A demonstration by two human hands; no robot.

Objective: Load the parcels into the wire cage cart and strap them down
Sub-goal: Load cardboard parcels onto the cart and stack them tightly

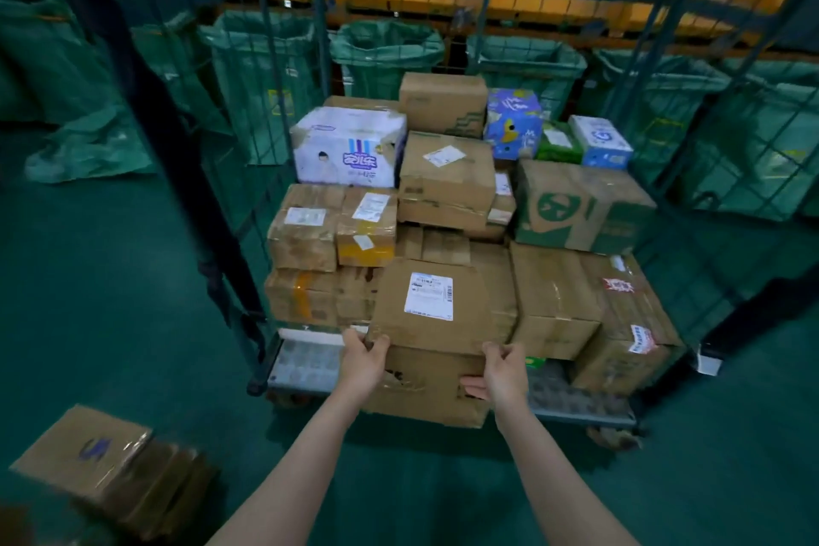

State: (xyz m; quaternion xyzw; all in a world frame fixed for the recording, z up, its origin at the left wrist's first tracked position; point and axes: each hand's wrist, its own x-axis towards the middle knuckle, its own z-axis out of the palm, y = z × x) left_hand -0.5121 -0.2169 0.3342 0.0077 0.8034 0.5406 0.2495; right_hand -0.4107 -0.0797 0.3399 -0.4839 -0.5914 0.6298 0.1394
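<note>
A green floor [111, 301] is seen under everything. The cart [306, 361] stands open toward the camera, its wire walls cut off at the top edge. A dark band [212, 266] along the left post is too blurred to be identified. Behind the mesh a row of green sacks [385, 53] is seen, partly screened by the wires and the load. The cart's rear and middle are filled with stacked parcels [447, 177], mostly brown, with a few white, blue and green ones at the back. The lower layers are hidden by those in front, and no label can be read. A brown box [469, 324] with a white label on top is held at the cart's front edge, against the stack. Its underside is hidden, so it cannot be told whether it rests on the deck. A blurred carton [84, 452] lies on the floor at lower left, well apart from the cart. The left hand [362, 361] is clamped on the box's near left corner, thumb on top. The right hand [503, 372] is clamped on the near right corner, fingers laid across the front face.
</note>
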